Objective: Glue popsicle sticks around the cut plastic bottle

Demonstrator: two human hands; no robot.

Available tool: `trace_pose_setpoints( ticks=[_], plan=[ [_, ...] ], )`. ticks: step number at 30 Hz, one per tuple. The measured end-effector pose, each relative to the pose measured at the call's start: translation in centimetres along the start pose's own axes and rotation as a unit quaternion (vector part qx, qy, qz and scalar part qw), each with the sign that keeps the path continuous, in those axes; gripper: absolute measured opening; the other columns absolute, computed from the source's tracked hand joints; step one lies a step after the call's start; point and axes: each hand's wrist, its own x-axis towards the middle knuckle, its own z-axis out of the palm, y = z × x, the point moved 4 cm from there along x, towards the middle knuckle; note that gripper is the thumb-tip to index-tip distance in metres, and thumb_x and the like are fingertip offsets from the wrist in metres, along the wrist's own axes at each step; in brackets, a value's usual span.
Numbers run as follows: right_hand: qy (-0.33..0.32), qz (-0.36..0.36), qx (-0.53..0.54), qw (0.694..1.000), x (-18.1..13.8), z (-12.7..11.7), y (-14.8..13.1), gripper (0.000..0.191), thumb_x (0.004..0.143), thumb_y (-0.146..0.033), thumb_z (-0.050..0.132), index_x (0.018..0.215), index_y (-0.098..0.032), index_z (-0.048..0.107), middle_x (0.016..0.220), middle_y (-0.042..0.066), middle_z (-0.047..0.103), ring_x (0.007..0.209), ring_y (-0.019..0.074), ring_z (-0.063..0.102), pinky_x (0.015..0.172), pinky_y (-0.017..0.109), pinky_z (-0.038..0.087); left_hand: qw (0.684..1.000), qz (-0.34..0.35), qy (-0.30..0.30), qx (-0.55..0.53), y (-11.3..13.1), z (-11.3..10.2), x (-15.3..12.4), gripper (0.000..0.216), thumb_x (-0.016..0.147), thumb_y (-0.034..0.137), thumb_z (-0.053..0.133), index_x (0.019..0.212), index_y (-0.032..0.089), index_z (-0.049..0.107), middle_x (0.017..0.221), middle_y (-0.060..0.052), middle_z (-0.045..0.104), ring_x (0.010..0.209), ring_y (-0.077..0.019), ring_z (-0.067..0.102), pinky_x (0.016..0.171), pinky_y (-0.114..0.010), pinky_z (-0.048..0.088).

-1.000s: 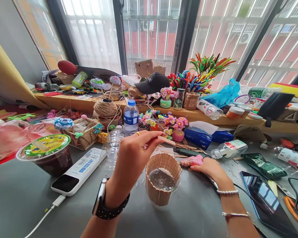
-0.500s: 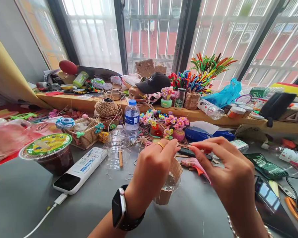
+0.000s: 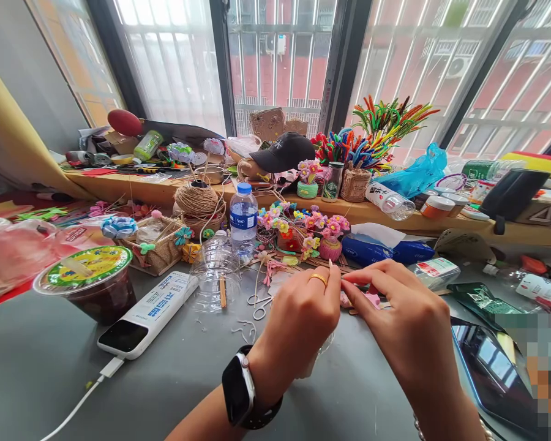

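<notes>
My left hand, with a ring and a dark-strapped watch, is closed, its fingertips pressed together above the table. Close on its right, my right hand pinches thumb against forefinger. Whatever lies between the fingertips is too small or hidden to name. Behind and below my left hand, a clear plastic cup is mostly covered; in the earlier frame tan strips stand around its side. Beyond my hands are pink pieces on the table and small white scissors.
At left stand a lidded cup of dark drink and a white power bank with a cable. A cut clear bottle, a water bottle and yarn flowers are behind. A dark tablet or phone lies right.
Both hands have come closer together, the right moving left. My left hand has shifted right and now covers most of the cup. The scissors and white thread scraps have come into view.
</notes>
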Motion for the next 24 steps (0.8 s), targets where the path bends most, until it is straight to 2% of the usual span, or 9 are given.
trace_pose_setpoints(
  ticks=[5,11,16,24],
  plan=[
    [-0.034,0.036,-0.007,0.999,-0.1,0.2,0.6,0.011,0.074,-0.023,0.055,0.068,-0.018,0.063,0.068,0.001,0.058,0.067,0.0127,0.053,0.061,0.024,0.040,0.999,0.013,-0.032,0.007,0.3,0.3,-0.1,0.023,0.077,0.001,0.040,0.092,0.003,0.058,0.066,-0.008,0.061,0.059,-0.0179,0.060,0.053,-0.029,0.053],
    [-0.064,0.062,0.000,0.996,0.0,0.5,1.3,0.008,0.071,-0.023,0.059,0.065,-0.019,0.062,0.066,-0.002,0.058,0.065,0.0110,0.054,0.060,0.023,0.038,0.996,0.026,-0.081,0.002,0.4,0.7,-0.3,0.019,0.075,0.000,0.038,0.077,0.010,0.054,0.063,-0.005,0.057,0.060,-0.0182,0.059,0.054,-0.029,0.052],
    [-0.090,0.083,-0.014,0.992,-0.1,0.6,1.3,0.009,0.071,-0.022,0.058,0.064,-0.019,0.062,0.066,-0.001,0.058,0.065,0.0125,0.053,0.060,0.024,0.038,0.993,0.033,-0.116,0.005,0.5,1.3,-0.4,0.017,0.075,0.000,0.039,0.072,0.011,0.051,0.062,-0.005,0.056,0.061,-0.0198,0.059,0.054,-0.030,0.051],
    [-0.081,0.064,-0.016,0.995,-0.2,0.7,0.6,0.009,0.072,-0.021,0.057,0.065,-0.019,0.062,0.066,0.000,0.058,0.066,0.0132,0.053,0.060,0.025,0.039,0.995,0.011,-0.098,-0.021,0.3,1.5,-0.4,0.013,0.074,0.001,0.044,0.073,0.011,0.052,0.063,-0.005,0.057,0.063,-0.0192,0.060,0.056,-0.030,0.052]
  ],
)
